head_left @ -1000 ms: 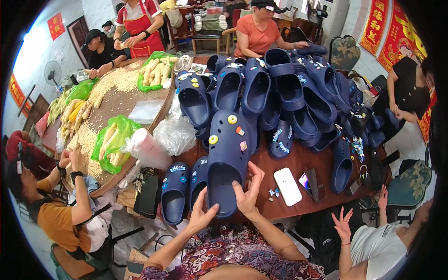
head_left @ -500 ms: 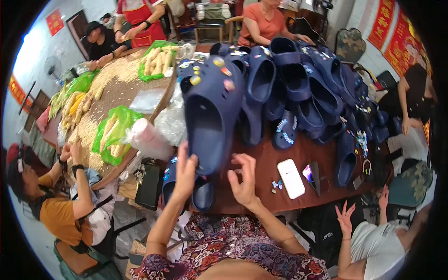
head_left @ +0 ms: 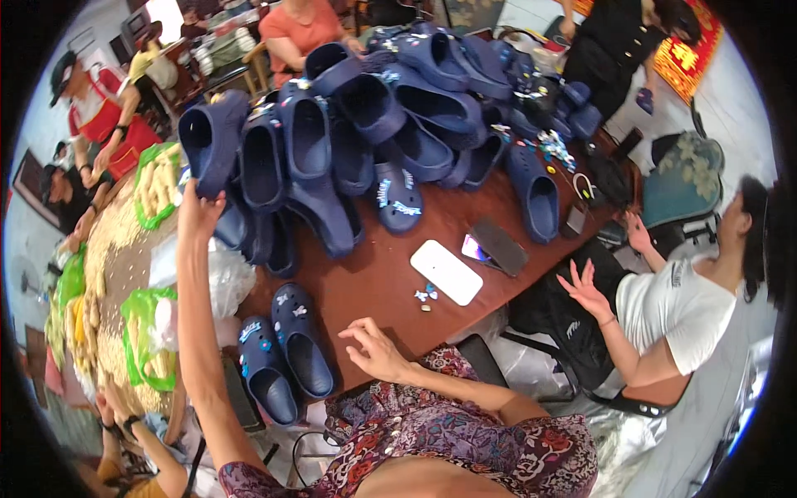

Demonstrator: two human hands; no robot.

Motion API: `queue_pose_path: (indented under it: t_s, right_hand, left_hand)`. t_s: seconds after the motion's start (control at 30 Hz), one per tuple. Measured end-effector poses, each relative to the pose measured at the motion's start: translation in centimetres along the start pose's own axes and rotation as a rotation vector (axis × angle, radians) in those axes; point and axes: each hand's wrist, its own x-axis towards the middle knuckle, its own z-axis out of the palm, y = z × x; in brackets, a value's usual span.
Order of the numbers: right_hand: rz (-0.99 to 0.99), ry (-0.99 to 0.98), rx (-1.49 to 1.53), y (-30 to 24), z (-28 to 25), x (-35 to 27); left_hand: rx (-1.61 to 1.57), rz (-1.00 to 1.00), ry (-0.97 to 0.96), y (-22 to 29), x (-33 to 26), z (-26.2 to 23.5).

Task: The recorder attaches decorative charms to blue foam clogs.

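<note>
My left hand point(head_left: 202, 209) reaches far forward and grips the heel end of a navy blue clog point(head_left: 214, 137) at the left side of a tall pile of similar clogs point(head_left: 357, 95). Its toe points away from me and rests against or just above the pile; I cannot tell which. Closer to me, my right hand point(head_left: 375, 353) hovers by the table's front edge, fingers apart and a little bent, with nothing in it. A pair of navy clogs with small charms point(head_left: 267, 378) lies between my arms at the table edge.
On the red-brown table point(head_left: 357, 290) lie a white phone point(head_left: 447, 272), a dark phone or wallet point(head_left: 498, 251) and small loose charms point(head_left: 426, 294). A person in white point(head_left: 664, 315) sits at the right. To the left, a round tray of kernels point(head_left: 116, 249) holds green bags.
The clog has gone from in front of me to the left end of the pile in my left hand. My right hand has drawn back and down. The view has turned right.
</note>
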Motion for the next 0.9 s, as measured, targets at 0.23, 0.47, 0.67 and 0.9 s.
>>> queue_pose_path:
  t_s: [0.23,0.47,0.67,0.9]
  right_hand:
    - [0.052,0.026,0.011,1.0,-0.4,-0.7]
    - [0.079,-0.048,-0.005,1.1,-0.3,-1.0]
    - [0.064,-0.072,-0.026,1.2,-0.1,-1.2]
    - [0.063,-0.080,-0.039,1.2,0.0,-1.3]
  left_hand:
    - [0.066,-0.130,-0.079,-2.1,2.0,0.6]
    - [-0.003,-0.176,-0.065,-2.8,0.8,1.7]
    - [-0.155,-0.148,0.035,-3.7,1.9,0.8]
    - [-0.082,-0.284,0.113,-4.2,1.0,1.0]
